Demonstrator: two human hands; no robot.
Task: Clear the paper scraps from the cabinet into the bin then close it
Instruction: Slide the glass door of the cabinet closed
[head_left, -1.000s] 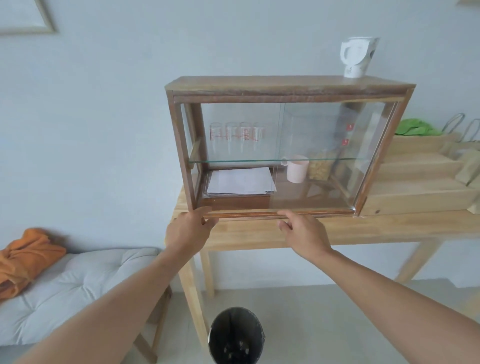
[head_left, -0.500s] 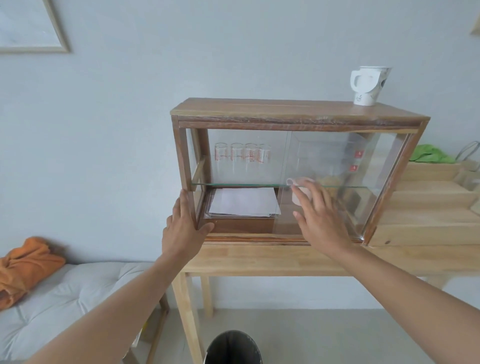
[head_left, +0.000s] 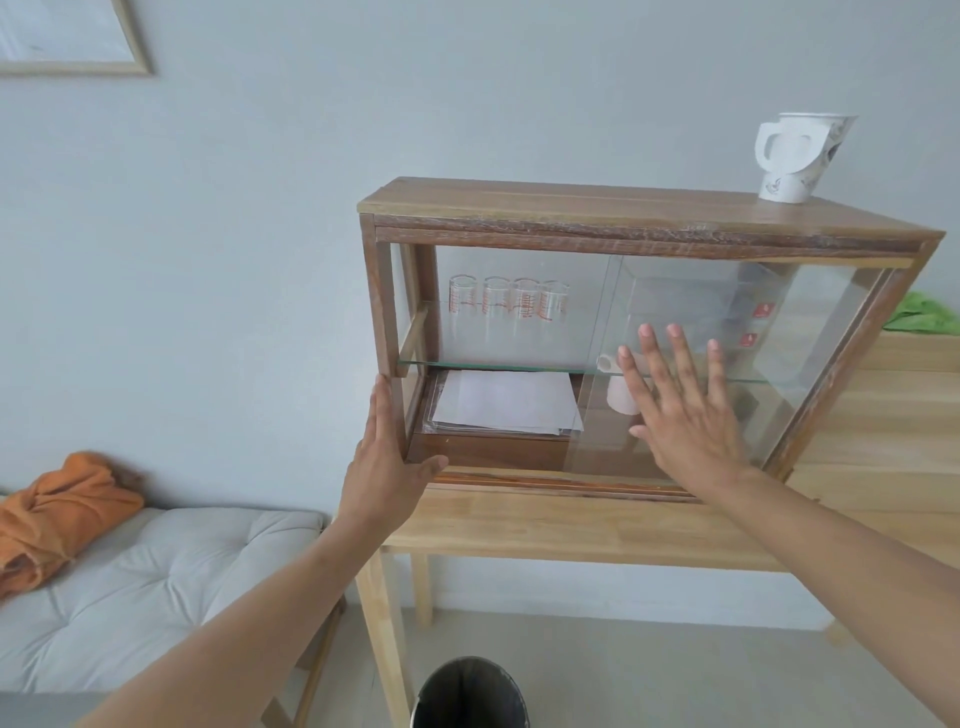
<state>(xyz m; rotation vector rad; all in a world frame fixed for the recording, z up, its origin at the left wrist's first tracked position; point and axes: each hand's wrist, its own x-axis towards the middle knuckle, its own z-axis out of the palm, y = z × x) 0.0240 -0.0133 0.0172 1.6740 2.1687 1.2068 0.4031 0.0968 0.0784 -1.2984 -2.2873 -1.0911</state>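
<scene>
A wooden cabinet (head_left: 613, 208) with sliding glass doors stands on a light wood table (head_left: 597, 530). White paper sheets (head_left: 506, 408) lie on its bottom shelf at the left, where the front looks uncovered. My left hand (head_left: 387, 470) grips the cabinet's left front post near the bottom corner. My right hand (head_left: 680, 410) is spread flat, fingers apart, against the glass door (head_left: 779, 338) on the right half. A dark round bin (head_left: 467, 693) stands on the floor below the table's left end.
Several marked glasses (head_left: 506, 309) stand on the glass shelf. A pink cup (head_left: 621, 397) sits behind the door. A white paper jug (head_left: 795, 156) stands on the cabinet top. A grey cushioned bench (head_left: 156, 582) with an orange cloth (head_left: 57, 512) is at the left.
My left hand climbed from the table edge onto the cabinet's left post. My right hand rose from the bottom rail and flattened on the glass door. The view tilted upward.
</scene>
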